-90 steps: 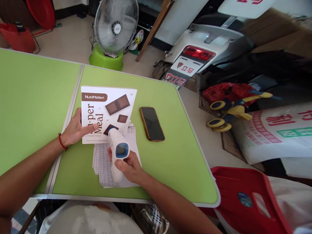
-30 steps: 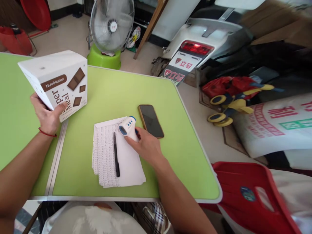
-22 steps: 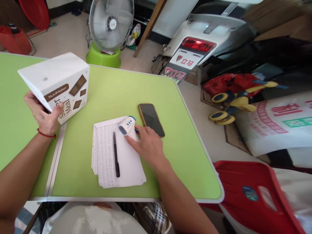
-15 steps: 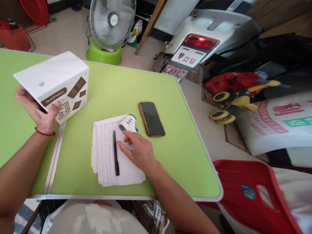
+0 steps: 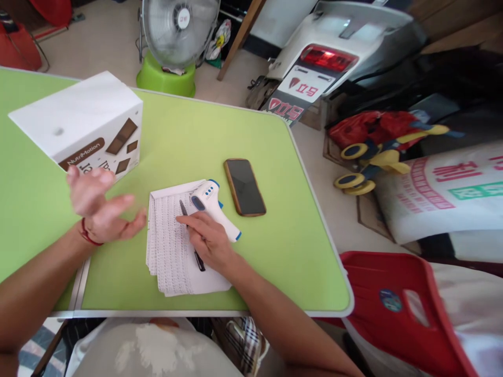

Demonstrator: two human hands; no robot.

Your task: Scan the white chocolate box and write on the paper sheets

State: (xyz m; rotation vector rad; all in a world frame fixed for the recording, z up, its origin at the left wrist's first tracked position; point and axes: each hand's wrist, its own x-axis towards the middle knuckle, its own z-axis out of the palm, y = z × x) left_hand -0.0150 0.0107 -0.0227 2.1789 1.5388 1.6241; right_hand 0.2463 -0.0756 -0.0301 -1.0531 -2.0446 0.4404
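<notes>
My left hand point(image 5: 106, 209) is off the box, open and palm up with fingers apart, slightly blurred by motion. Behind it a white NutriMotion box point(image 5: 78, 118) with brown bar pictures stands on the green table. My right hand point(image 5: 210, 238) is over the handwritten sheets point(image 5: 167, 251), its fingers closed round the middle of a black pen point(image 5: 199, 261). The pen slants across the paper, its ends showing on both sides of the fingers. Close to that hand, a white and blue forehead thermometer point(image 5: 214, 201) lies partly on the sheets. A phone point(image 5: 245, 187) in a brown case lies to the right.
The green table point(image 5: 275, 262) has a metal rim and a seam at left. A red plastic chair point(image 5: 393, 267) stands at the right edge. Beyond the table are a fan point(image 5: 181, 31) on a green stool point(image 5: 167, 78), a white scooter point(image 5: 302, 68) and a printed sack point(image 5: 440, 193).
My left hand has let go of the box and moved right, opening. My right hand has shifted left from the thermometer onto the pen, which has turned to a slant.
</notes>
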